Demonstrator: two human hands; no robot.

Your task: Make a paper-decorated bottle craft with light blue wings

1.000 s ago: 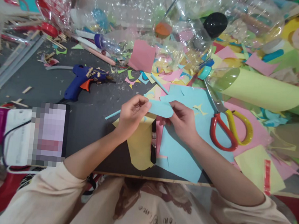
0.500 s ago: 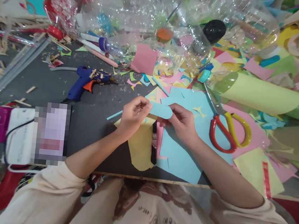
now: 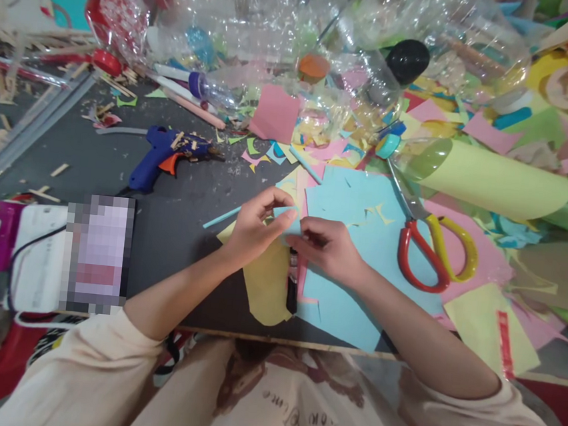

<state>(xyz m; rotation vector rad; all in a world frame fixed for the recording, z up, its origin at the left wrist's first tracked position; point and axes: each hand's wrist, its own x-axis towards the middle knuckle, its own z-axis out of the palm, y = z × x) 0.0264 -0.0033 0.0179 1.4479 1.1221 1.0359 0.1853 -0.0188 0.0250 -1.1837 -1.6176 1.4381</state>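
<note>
One small light-blue piece of paper [image 3: 293,227] is held up near the middle of the view, partly hidden by the hands around it. The left hand [image 3: 257,230] pinches it between thumb and fingers; the right hand [image 3: 329,247] grips its other side, fingers curled, just beside the left. Below lie a yellow sheet [image 3: 267,282] and, farther right, a larger light-blue sheet [image 3: 345,279]. Scissors [image 3: 418,219] with one red and one yellow handle rest partly on the larger sheet. Well to the left, a blue glue gun [image 3: 151,160] bears wood slivers [image 3: 180,141]. Clear plastic bottles [image 3: 261,30] crowd the far side.
</note>
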